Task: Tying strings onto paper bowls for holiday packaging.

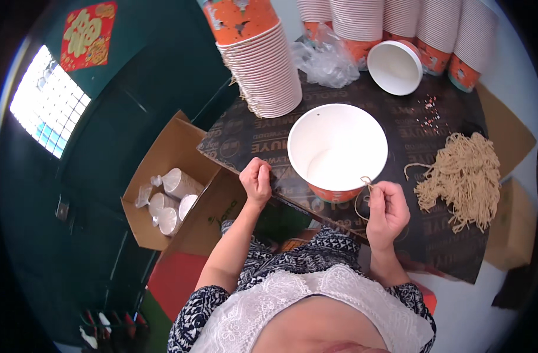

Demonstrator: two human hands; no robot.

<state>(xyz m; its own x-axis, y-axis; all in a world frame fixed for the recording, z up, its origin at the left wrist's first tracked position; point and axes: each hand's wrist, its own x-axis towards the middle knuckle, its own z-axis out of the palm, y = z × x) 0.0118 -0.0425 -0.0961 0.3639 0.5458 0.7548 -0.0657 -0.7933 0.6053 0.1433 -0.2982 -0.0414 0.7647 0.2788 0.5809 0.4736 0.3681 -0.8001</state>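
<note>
While right fingers [377, 199] pinch string [356, 206] at bucket [338, 141] rim, left fingers [258, 172] clench at tabletop [404, 132] edge; gap separates bucket, string heap [462, 179].

Tan cord [367, 180] in right fingers [390, 197]

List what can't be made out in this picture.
Left hand: head view, its closed fist hides the palm.
String: head view, pinched part covered by the right hand.
Leftmost bucket stack: head view, top cut off by the upper edge.
Scattered bits: head view, too small to identify.
</note>
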